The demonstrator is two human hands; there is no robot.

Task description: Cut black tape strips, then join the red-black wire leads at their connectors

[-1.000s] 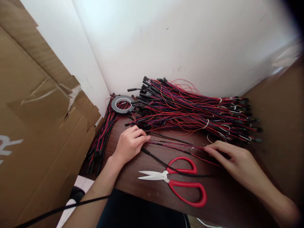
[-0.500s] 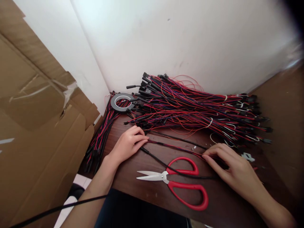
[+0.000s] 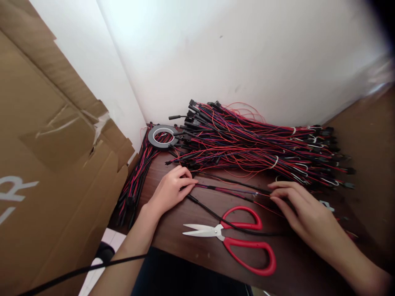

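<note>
A thin wire harness (image 3: 228,190) of red, blue and black strands stretches between my two hands above the brown table. My left hand (image 3: 175,187) pinches its left end between thumb and fingertips. At the right, my right hand (image 3: 298,205) pinches a thin strand between thumb and index finger, and the other fingers are bent. One red strand parts downward and passes below that hand. A thicker black cable (image 3: 212,213) runs from near my left hand across the scissors (image 3: 219,232), which lie slightly open with red handles toward the right.
Behind my hands lies a big heap of wire harnesses (image 3: 240,139), tied in bundles, against the white wall (image 3: 222,61). A roll of black tape (image 3: 154,142) rests on another bundle (image 3: 135,185) at left. A cardboard box (image 3: 61,156) stands at the left side.
The strands between my hands have spread apart near the right end. My right hand has shifted slightly to the right along them; the whole view has also shifted a little.
</note>
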